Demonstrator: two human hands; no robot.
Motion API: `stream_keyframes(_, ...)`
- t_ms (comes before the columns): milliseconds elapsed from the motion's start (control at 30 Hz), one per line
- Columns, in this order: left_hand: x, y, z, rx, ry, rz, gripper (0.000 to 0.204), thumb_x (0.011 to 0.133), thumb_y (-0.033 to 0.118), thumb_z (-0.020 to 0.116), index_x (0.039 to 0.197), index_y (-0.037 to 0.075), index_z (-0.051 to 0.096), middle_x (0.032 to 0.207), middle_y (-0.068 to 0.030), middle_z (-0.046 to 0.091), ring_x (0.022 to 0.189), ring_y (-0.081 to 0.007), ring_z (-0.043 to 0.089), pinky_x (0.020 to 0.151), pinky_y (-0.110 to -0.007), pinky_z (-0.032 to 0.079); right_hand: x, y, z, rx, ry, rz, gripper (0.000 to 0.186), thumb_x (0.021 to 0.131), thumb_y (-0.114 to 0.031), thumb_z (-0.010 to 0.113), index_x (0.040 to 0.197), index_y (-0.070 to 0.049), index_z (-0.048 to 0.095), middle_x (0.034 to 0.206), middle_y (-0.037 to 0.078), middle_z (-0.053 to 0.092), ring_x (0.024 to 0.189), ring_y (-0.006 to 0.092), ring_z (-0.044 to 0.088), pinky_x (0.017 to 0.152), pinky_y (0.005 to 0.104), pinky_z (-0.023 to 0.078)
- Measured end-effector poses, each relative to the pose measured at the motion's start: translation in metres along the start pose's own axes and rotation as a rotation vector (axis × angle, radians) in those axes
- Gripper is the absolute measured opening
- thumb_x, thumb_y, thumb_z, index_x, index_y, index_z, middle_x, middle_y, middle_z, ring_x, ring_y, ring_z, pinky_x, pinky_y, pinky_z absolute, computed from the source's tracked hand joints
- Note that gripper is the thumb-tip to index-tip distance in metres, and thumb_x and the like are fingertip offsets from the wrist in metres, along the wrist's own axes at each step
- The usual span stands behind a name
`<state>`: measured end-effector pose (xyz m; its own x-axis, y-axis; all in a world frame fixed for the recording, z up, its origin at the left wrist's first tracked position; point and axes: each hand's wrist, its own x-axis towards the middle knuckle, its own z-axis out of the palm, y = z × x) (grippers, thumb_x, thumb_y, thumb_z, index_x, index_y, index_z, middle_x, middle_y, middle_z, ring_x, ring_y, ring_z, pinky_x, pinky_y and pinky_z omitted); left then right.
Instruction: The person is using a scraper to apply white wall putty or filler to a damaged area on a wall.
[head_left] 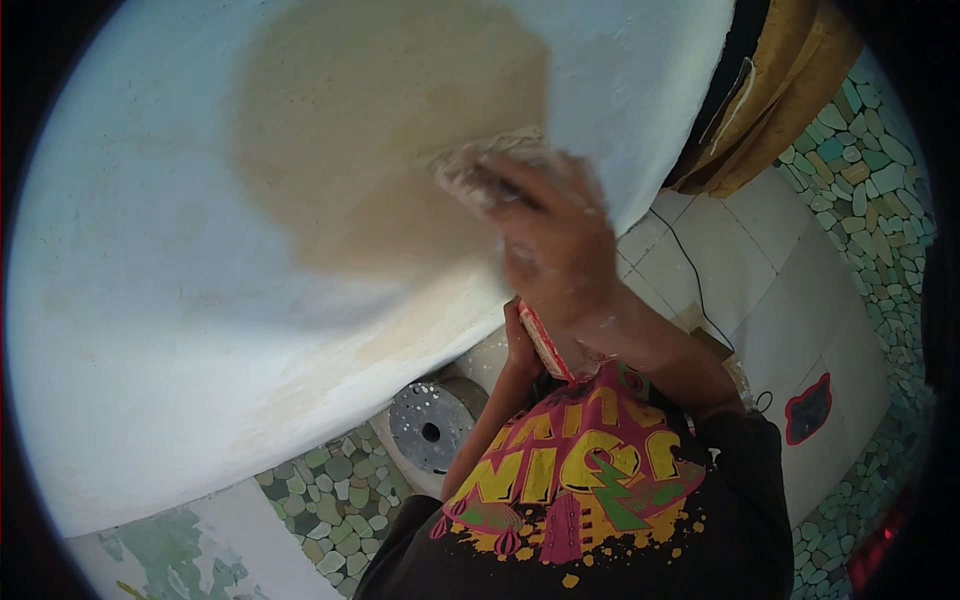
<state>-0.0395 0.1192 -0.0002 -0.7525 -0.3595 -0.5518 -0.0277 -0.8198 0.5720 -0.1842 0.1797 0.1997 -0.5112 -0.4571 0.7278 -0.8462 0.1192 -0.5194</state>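
Note:
My right hand point(565, 235), smeared with pale paste, is raised in front of the white wall point(130, 300). Its fingers are closed around a flat, paste-covered scraper point(470, 175), whose exact shape is blurred by motion. The scraper is at the lower right part of a large beige patch point(390, 110) on the wall. Lower down, close to my shirt, my left hand point(520, 345) grips a red-edged flat piece point(545, 342) with pale paste on it. My right forearm covers part of that piece.
A grey round spool-like drum point(432, 425) stands at the wall's foot. Brown cloth point(785, 95) hangs at upper right. A dark cable point(690, 265) crosses the pale tiles, near a red-rimmed dark piece point(808, 410). Pebble-mosaic flooring point(330, 500) borders the tiles.

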Motion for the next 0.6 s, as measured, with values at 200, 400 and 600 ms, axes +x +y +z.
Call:
stream_keyframes(200, 0.009, -0.001, -0.017, 0.049, -0.099, -0.058, 0.064, 0.096, 0.055, 0.029, 0.135, 0.008, 0.051, 0.128, -0.0141, 0.06, 0.116, -0.0284, 0.059, 0.101, -0.042, 0.047, 0.009, 0.019, 0.006, -0.063, 0.157, 0.066, 0.061, 0.067, -0.003, 0.069, 0.126, -0.017, 0.064, 0.129, 0.007, 0.057, 0.119, 0.0312, 0.052, 0.105, 0.0523, 0.038)
stream_keyframes(400, 0.002, 0.001, -0.007, 0.038, 0.065, 0.061, 0.065, 0.096, 0.054, 0.028, 0.133, 0.007, 0.052, 0.126, -0.0143, 0.061, 0.114, -0.0291, 0.06, 0.1, -0.043, 0.047, -0.018, 0.003, 0.016, 0.146, -0.029, 0.018, 0.055, 0.071, 0.009, 0.06, 0.123, -0.008, 0.066, 0.116, 0.013, 0.066, 0.11, 0.0332, 0.062, 0.093, 0.0399, 0.051)
stream_keyframes(600, 0.005, 0.007, -0.026, -0.072, -0.088, -0.079, 0.059, 0.096, 0.047, 0.031, 0.132, 0.007, 0.054, 0.127, -0.0118, 0.06, 0.115, -0.03, 0.057, 0.102, -0.044, 0.045, -0.005, 0.016, -0.033, 1.013, 0.121, 0.734, 0.032, 0.088, -0.001, 0.065, 0.119, 0.005, 0.063, 0.116, 0.014, 0.067, 0.103, 0.0198, 0.066, 0.09, 0.0319, 0.054)
